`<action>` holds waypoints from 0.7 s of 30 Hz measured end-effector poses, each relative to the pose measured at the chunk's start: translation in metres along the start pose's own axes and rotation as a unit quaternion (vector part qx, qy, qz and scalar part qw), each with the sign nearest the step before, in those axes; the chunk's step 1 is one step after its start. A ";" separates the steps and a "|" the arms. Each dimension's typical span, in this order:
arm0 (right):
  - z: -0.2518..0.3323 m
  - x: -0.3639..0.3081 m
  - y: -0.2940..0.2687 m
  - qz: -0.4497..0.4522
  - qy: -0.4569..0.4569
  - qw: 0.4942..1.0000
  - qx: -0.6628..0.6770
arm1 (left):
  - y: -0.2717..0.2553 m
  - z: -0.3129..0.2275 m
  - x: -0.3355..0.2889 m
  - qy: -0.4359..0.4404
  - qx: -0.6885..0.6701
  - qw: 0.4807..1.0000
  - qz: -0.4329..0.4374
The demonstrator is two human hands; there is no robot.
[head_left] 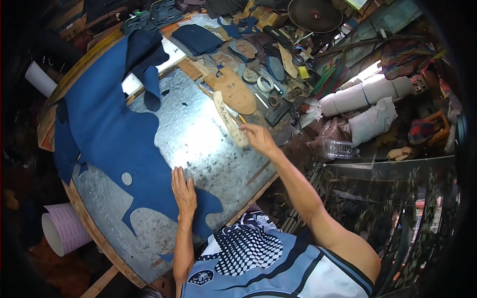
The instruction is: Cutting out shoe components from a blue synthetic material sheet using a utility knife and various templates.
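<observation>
Blue sheet (107, 111) lies on tabletop (198, 134) — left hand (185, 198) spread flat on it. Right hand (258, 139) at pale strip (227, 120) — grip unclear.

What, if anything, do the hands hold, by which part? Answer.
Left hand: nothing, lying on the blue sheet. Right hand: at the lower end of the pale strip; any grip unclear.

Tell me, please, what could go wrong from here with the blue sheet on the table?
The blue sheet might shift or crease, since the left hand rests on only one part of it, near its right edge.

Its narrow tongues around the cut-outs may fold or tear if they catch.

The right hand, by the pale strip, could knock the nearby tape roll, as that side is crowded.
</observation>
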State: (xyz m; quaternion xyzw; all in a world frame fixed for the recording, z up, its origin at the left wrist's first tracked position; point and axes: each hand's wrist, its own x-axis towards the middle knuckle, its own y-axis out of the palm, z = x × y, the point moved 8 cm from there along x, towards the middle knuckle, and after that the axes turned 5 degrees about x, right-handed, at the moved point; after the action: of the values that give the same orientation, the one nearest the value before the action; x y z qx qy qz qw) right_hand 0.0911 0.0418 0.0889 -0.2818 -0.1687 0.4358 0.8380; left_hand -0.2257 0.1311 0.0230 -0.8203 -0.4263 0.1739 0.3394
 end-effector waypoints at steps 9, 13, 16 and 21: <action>-0.087 0.132 -0.051 -0.009 -0.014 0.990 -0.142 | 0.032 -0.012 -0.002 -0.050 0.216 0.975 -0.013; -0.116 0.196 -0.086 -0.075 -0.041 0.989 -0.124 | 0.032 -0.018 -0.002 -0.049 0.243 0.969 -0.016; -0.133 0.258 -0.099 -0.088 -0.027 0.989 -0.115 | 0.030 -0.018 -0.001 -0.065 0.249 0.966 -0.017; -0.180 0.341 -0.075 0.019 0.086 0.978 -0.189 | 0.032 -0.019 0.001 -0.073 0.254 0.964 -0.015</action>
State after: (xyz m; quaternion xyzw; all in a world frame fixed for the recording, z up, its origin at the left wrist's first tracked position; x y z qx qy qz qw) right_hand 0.4256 0.2301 0.0066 -0.4744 -0.1695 0.3857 0.7730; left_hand -0.1954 0.1114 0.0132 -0.6856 -0.4038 0.3306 0.5076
